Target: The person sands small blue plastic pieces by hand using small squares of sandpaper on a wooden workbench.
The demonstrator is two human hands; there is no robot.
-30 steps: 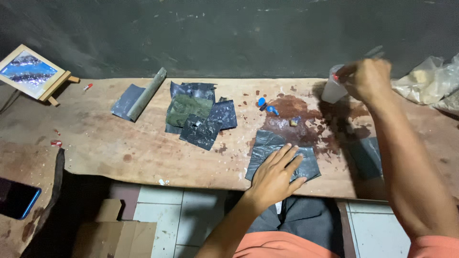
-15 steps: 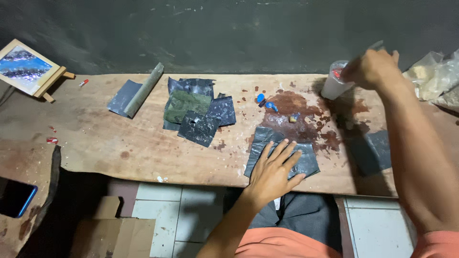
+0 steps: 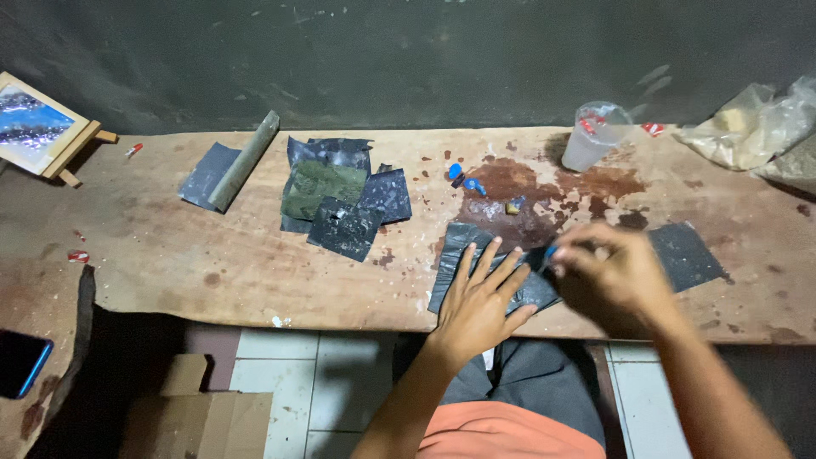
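My left hand (image 3: 480, 297) lies flat with its fingers spread on a dark sheet of sandpaper (image 3: 455, 246) at the near edge of the wooden bench (image 3: 212, 263). Just to its right, my right hand (image 3: 608, 276) is blurred and curled, its fingertips pinched on what looks like a small blue piece (image 3: 551, 252) over the same sheet. A clear plastic cup (image 3: 595, 136) stands by itself at the back, beside a reddish-brown wet stain (image 3: 518, 183).
More dark sandpaper sheets (image 3: 340, 195) lie in a pile at centre left, next to a rolled sheet (image 3: 242, 161). Another sheet (image 3: 684, 255) lies right of my hands. Small blue bits (image 3: 463, 178), a framed picture (image 3: 38, 127), plastic bags (image 3: 756, 127), a phone (image 3: 21, 361) and a cardboard box (image 3: 200, 416) are around.
My right hand left the cup at the back right and came down to the sandpaper beside my left hand. The cup now stands free. My left hand stayed on the sheet.
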